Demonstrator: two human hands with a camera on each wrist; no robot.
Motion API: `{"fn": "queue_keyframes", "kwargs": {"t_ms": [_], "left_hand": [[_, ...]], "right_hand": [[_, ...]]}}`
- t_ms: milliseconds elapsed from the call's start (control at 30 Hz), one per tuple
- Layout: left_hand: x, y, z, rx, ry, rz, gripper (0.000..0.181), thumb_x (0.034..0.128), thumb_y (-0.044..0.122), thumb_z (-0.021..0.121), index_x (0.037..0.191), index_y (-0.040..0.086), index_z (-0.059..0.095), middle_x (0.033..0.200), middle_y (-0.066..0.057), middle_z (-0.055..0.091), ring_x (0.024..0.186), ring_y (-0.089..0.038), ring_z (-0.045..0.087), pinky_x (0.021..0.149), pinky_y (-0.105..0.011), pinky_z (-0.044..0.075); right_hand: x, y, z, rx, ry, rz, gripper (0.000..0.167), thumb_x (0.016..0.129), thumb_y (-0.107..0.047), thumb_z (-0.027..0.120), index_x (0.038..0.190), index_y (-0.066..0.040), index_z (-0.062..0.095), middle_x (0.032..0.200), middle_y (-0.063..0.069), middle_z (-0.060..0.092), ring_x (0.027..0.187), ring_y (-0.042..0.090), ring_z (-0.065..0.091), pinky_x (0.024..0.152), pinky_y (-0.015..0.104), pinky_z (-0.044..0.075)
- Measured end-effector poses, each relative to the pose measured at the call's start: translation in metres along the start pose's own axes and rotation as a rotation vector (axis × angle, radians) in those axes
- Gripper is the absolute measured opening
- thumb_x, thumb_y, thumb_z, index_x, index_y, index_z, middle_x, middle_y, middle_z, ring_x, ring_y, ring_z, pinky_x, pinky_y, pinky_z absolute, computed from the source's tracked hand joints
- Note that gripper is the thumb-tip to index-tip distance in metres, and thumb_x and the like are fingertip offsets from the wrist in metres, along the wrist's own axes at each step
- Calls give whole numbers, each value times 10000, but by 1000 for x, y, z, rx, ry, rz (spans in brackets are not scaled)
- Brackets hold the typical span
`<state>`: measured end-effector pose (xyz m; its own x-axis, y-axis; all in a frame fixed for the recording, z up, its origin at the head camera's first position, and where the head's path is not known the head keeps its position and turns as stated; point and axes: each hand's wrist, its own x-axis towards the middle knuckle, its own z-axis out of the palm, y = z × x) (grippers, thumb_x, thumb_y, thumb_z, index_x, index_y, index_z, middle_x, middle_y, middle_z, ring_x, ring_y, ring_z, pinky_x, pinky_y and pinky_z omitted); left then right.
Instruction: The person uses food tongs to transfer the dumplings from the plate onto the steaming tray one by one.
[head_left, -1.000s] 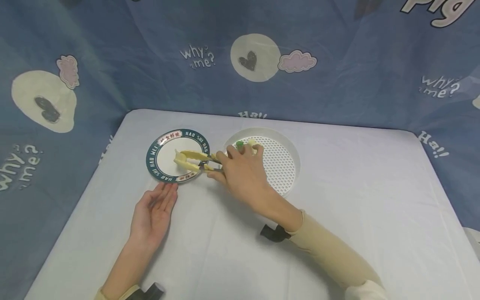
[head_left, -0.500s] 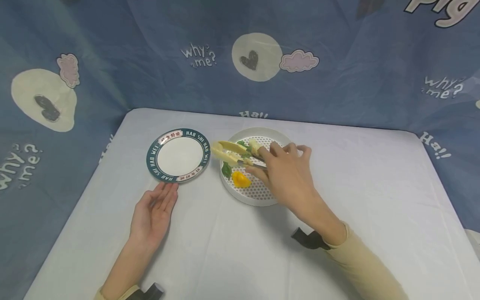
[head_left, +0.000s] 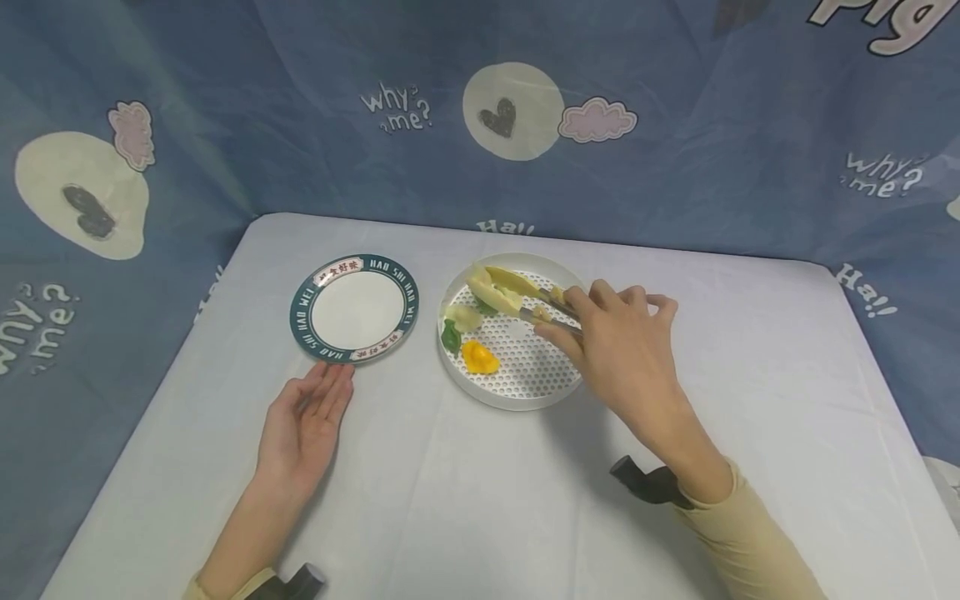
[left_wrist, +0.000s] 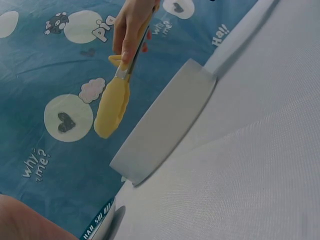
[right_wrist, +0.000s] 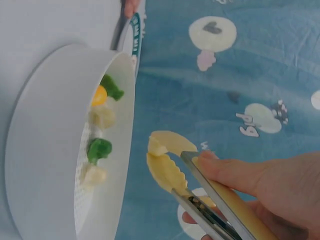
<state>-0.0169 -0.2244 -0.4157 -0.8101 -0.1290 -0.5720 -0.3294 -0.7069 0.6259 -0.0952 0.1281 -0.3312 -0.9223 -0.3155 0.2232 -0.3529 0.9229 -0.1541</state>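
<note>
My right hand (head_left: pixel 626 350) grips metal tongs (right_wrist: pixel 212 192) with yellow scalloped tips, held above a round white perforated basket (head_left: pixel 540 392). A pale chunk seems to sit between the tips in the right wrist view; its kind is unclear. Inside the basket lie a yellow piece (head_left: pixel 480 357), a dark green leafy piece (head_left: pixel 451 337) and a pale piece (head_left: pixel 463 317). Another green piece (right_wrist: pixel 100 149) and pale piece (right_wrist: pixel 95 176) show in the right wrist view. My left hand (head_left: pixel 303 425) lies palm up, straight fingertips at the near rim of a green-rimmed white plate (head_left: pixel 356 312).
A white cloth covers the table (head_left: pixel 465 500). Behind it hangs a blue printed curtain (head_left: pixel 300 125). The plate stands left of the basket with a narrow gap between them. From the left wrist, the basket's tall side wall (left_wrist: pixel 165 122) is visible.
My right hand has carried the tongs rightward from over the plate to above the basket, uncovering the pieces at its left side. The left hand has stayed at the plate.
</note>
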Motion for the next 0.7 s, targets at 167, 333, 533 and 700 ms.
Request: {"fn": "queue_keyframes", "kwargs": {"t_ms": [167, 333, 533, 700], "left_hand": [[-1, 0, 1, -3, 2, -3, 603, 1164, 226, 285, 1735, 256, 92, 1805, 58, 181, 1645, -62, 309, 1325, -147, 368], [-1, 0, 0, 2, -5, 1, 606, 1164, 240, 282, 1736, 251, 81, 1809, 56, 165, 1651, -64, 296, 1323, -142, 368], [-1, 0, 0, 16, -11, 7, 612, 1163, 237, 282, 1737, 247, 70, 1809, 52, 156, 1654, -66, 289, 1321, -136, 365], [-1, 0, 0, 16, -16, 9, 616, 1165, 227, 279, 1739, 244, 56, 1809, 48, 147, 1653, -67, 289, 1328, -141, 357]], "right_hand": [[0, 1, 0, 2, 8, -2, 576, 1005, -619, 660, 1284, -119, 720, 951, 118, 673, 966, 483, 640, 1047, 811, 439], [2, -3, 1, 15, -17, 20, 697, 984, -679, 646, 1371, -99, 685, 1039, 142, 680, 1010, 495, 626, 1010, 781, 446], [3, -7, 1, 25, -27, 38, 773, 970, -728, 624, 1402, -88, 667, 1079, 144, 675, 1066, 517, 623, 1018, 773, 439], [4, -11, 2, 14, -51, 35, 768, 978, -738, 602, 1400, -99, 672, 1104, 143, 685, 1080, 518, 630, 1020, 778, 447]]}}
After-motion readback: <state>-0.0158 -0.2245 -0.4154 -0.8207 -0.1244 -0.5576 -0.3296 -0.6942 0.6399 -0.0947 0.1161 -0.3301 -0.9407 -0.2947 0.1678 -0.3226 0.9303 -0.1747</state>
